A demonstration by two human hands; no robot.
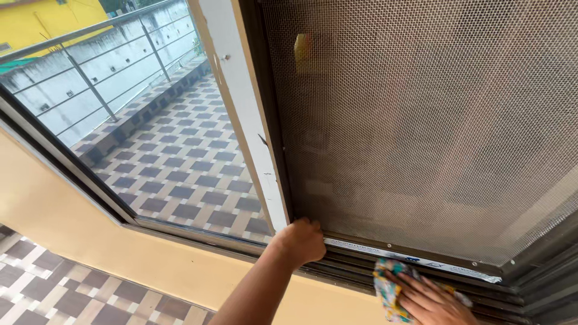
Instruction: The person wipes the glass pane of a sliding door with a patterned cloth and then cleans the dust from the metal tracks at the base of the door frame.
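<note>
My left hand grips the bottom corner of a dark-framed mesh screen panel where it meets the white upright frame. My right hand presses a multicoloured cloth flat against the dark window track under the screen. A white strip runs along the screen's bottom rail just above the cloth.
A glass pane to the left shows a checkered tiled terrace with a metal railing and a low wall. A cream wall lies below the sill, with checkered floor tiles at the bottom left.
</note>
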